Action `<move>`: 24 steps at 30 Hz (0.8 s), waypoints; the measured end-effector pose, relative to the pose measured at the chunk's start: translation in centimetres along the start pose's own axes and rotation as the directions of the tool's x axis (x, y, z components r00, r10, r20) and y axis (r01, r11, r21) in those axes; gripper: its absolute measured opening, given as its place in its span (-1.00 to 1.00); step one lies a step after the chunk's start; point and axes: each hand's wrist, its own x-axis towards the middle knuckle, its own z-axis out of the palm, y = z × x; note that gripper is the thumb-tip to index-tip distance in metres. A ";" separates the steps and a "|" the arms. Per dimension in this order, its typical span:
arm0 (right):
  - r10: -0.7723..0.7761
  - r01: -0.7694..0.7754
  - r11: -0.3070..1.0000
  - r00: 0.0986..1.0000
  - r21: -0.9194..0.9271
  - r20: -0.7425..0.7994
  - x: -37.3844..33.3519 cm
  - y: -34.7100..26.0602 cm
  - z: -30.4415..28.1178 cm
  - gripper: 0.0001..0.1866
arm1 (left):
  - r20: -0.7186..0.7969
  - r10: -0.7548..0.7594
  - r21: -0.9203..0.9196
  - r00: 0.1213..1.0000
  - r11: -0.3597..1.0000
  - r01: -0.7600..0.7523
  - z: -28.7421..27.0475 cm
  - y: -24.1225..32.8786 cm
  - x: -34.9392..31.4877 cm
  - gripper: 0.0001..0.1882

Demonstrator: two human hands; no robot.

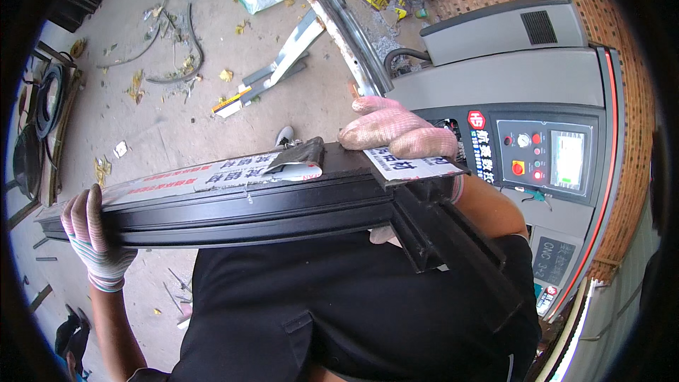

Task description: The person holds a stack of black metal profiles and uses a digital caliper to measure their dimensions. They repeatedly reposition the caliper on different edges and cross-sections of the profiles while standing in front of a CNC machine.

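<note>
I hold a long black metal profile frame (254, 213) across my body, with a short mitred piece (460, 240) meeting it at the right end. White protective film (163, 184) with printing covers its upper face; a loose flap (300, 161) curls up near the middle. My left hand (95, 237), in a striped white knit glove, wraps round the left end. In a pinkish, dirt-stained glove, my right hand (399, 131) is closed over the frame beside the corner joint. A gloved fingertip shows below the profile; the rest of that grip is hidden.
A grey machine (509, 88) with a control panel (544, 152) stands close on my right. Beyond the frame rises a metal rail (346, 35). Profile offcuts (276, 67), a hose (194, 49) and plastic scraps litter the floor. Coiled black strips (49, 99) lie at left.
</note>
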 end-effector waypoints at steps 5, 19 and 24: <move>-0.039 0.039 0.998 0.999 -0.058 -0.005 -0.2 0.6 0.3 -0.08 | -0.022 0.005 -0.009 1.000 1.000 -0.005 0.9 -0.1 -0.2 -0.10; -0.029 0.038 0.996 0.994 -0.084 0.105 0.6 0.9 -0.1 -0.25 | -0.070 -0.023 -0.017 0.997 1.000 0.022 2.7 -0.1 -1.0 -0.16; -0.069 0.082 0.993 0.987 -0.087 0.142 0.4 2.1 -0.5 -0.36 | -0.069 -0.025 -0.021 0.997 0.999 0.024 2.6 0.0 -1.6 -0.08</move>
